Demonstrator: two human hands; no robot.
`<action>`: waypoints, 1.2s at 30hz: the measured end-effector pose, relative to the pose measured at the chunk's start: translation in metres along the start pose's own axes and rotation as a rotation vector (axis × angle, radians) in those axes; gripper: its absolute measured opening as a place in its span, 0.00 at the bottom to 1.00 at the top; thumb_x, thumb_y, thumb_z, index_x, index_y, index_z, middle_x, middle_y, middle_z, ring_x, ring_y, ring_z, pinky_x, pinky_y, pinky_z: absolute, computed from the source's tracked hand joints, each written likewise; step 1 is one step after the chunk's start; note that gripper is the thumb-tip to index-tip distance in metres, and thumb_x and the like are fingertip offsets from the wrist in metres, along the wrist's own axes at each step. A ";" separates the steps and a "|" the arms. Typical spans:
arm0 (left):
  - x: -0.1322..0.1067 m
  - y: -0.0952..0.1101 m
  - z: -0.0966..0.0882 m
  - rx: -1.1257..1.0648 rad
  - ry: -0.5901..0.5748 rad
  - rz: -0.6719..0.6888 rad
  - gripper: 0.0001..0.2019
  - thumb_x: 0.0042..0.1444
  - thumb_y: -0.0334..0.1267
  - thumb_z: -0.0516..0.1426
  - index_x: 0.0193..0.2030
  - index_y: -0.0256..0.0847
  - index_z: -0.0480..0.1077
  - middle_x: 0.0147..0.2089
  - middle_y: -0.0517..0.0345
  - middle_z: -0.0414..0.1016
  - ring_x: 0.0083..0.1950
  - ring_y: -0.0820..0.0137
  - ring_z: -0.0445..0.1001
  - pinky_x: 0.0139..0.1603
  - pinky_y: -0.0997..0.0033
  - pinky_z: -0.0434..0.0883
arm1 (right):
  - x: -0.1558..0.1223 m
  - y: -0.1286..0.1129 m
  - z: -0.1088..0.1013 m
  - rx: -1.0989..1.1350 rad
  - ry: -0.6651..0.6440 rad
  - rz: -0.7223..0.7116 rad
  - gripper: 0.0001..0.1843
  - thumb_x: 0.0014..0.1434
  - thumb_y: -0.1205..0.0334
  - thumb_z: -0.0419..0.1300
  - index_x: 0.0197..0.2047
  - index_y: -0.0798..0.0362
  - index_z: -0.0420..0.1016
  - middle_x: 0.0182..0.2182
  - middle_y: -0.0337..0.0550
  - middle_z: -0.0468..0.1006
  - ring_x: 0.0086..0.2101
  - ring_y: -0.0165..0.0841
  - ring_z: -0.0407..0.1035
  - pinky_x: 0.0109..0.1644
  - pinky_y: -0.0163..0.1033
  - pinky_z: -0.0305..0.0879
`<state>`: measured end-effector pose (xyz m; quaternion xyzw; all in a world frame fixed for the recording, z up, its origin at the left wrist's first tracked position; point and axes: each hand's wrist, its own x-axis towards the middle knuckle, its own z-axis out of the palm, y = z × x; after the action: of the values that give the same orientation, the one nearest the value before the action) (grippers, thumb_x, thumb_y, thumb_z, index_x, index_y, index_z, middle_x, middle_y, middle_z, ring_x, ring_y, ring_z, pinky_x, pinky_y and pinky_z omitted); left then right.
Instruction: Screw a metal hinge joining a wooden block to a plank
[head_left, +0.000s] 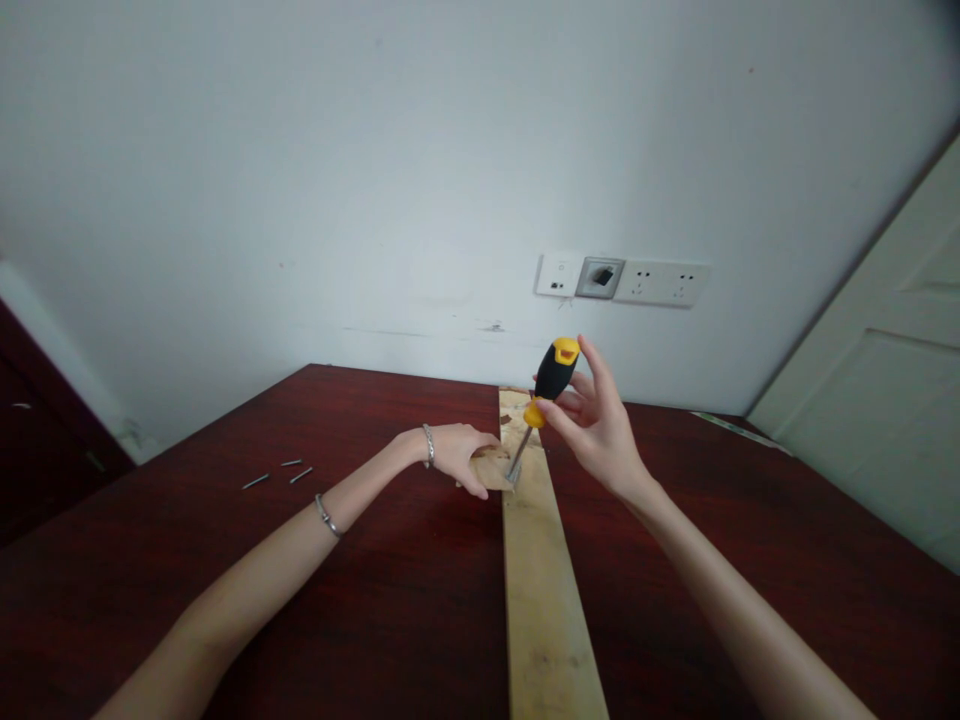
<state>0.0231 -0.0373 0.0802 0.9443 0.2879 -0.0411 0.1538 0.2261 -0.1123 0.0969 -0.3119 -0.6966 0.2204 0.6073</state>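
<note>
A long pale wooden plank point(544, 580) lies lengthwise on the dark red table point(390, 600). My right hand point(600, 425) grips a screwdriver point(549, 385) with a black and yellow handle, its metal shaft tilted down to the plank near a small wooden piece point(491, 468). My left hand point(461, 455) rests closed on that small piece at the plank's left edge and presses it down. A bracelet shows on my left wrist and another on the forearm.
Three loose screws point(279, 473) lie on the table at the left. Wall sockets point(622, 280) sit on the white wall behind. A pale door point(885, 400) stands at the right; dark furniture point(45, 430) stands at the left.
</note>
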 end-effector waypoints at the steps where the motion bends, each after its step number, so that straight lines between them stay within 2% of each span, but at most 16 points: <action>1: 0.000 -0.001 0.000 0.014 0.008 0.007 0.38 0.39 0.55 0.65 0.57 0.38 0.66 0.44 0.53 0.78 0.38 0.64 0.77 0.37 0.74 0.67 | 0.000 -0.002 -0.001 -0.003 -0.006 0.002 0.46 0.57 0.56 0.61 0.69 0.39 0.35 0.51 0.49 0.70 0.36 0.32 0.75 0.42 0.44 0.75; 4: 0.001 -0.003 0.000 0.058 0.030 0.014 0.38 0.40 0.56 0.65 0.57 0.38 0.66 0.44 0.52 0.78 0.38 0.64 0.77 0.37 0.74 0.67 | 0.001 -0.007 -0.002 -0.044 0.000 0.000 0.47 0.57 0.56 0.62 0.69 0.37 0.35 0.53 0.50 0.67 0.34 0.31 0.75 0.38 0.42 0.76; 8: 0.001 -0.003 -0.001 0.085 0.053 0.007 0.38 0.40 0.56 0.65 0.56 0.38 0.66 0.43 0.52 0.78 0.38 0.63 0.77 0.36 0.74 0.67 | 0.006 -0.013 -0.001 -0.198 0.046 -0.035 0.43 0.55 0.54 0.63 0.67 0.41 0.44 0.51 0.50 0.68 0.28 0.29 0.73 0.30 0.38 0.75; 12: 0.000 -0.004 -0.002 0.082 0.058 -0.020 0.38 0.40 0.56 0.65 0.56 0.38 0.67 0.42 0.52 0.79 0.39 0.62 0.77 0.37 0.73 0.67 | 0.017 -0.018 0.002 -0.406 0.039 -0.103 0.40 0.52 0.53 0.65 0.64 0.44 0.52 0.47 0.47 0.70 0.25 0.29 0.71 0.24 0.36 0.71; 16: 0.000 -0.006 -0.003 0.062 0.058 -0.036 0.39 0.40 0.56 0.64 0.57 0.37 0.66 0.41 0.52 0.79 0.38 0.63 0.77 0.38 0.73 0.68 | 0.028 -0.021 0.003 -0.544 0.015 -0.172 0.38 0.52 0.55 0.65 0.62 0.44 0.54 0.44 0.45 0.71 0.26 0.29 0.69 0.27 0.37 0.70; 19: -0.001 -0.007 -0.004 0.059 0.060 -0.044 0.38 0.40 0.57 0.64 0.56 0.36 0.66 0.41 0.51 0.79 0.38 0.63 0.77 0.38 0.73 0.68 | 0.033 -0.024 0.002 -0.528 -0.048 -0.158 0.37 0.53 0.57 0.64 0.62 0.45 0.53 0.42 0.44 0.71 0.26 0.29 0.68 0.29 0.38 0.71; 23: -0.001 -0.006 -0.004 0.052 0.065 -0.056 0.38 0.40 0.58 0.64 0.56 0.38 0.67 0.42 0.51 0.79 0.39 0.63 0.78 0.39 0.73 0.68 | 0.035 -0.026 0.000 -0.454 -0.131 -0.122 0.38 0.55 0.60 0.61 0.64 0.46 0.48 0.40 0.44 0.71 0.29 0.31 0.69 0.31 0.40 0.71; 29: 0.000 -0.010 -0.003 0.032 0.085 -0.055 0.38 0.40 0.57 0.64 0.56 0.37 0.66 0.40 0.52 0.79 0.38 0.63 0.78 0.38 0.73 0.68 | 0.033 -0.020 -0.002 -0.428 -0.155 -0.112 0.42 0.56 0.61 0.58 0.68 0.45 0.39 0.43 0.48 0.71 0.33 0.38 0.71 0.33 0.44 0.72; 32: 0.000 -0.011 -0.002 0.041 0.089 -0.047 0.37 0.40 0.56 0.64 0.55 0.37 0.66 0.41 0.52 0.79 0.38 0.63 0.78 0.37 0.73 0.68 | 0.033 -0.019 -0.002 -0.448 -0.120 -0.121 0.41 0.55 0.57 0.60 0.67 0.45 0.44 0.40 0.47 0.71 0.31 0.38 0.70 0.32 0.45 0.72; 36: 0.001 -0.009 -0.001 0.046 0.080 -0.056 0.37 0.40 0.57 0.64 0.54 0.37 0.67 0.41 0.51 0.79 0.39 0.62 0.78 0.37 0.72 0.68 | 0.035 -0.021 -0.001 -0.551 -0.020 -0.161 0.33 0.53 0.52 0.64 0.59 0.46 0.59 0.44 0.47 0.71 0.31 0.34 0.68 0.34 0.43 0.72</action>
<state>0.0194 -0.0294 0.0784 0.9400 0.3193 -0.0142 0.1194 0.2209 -0.1026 0.1363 -0.4068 -0.7587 -0.0230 0.5084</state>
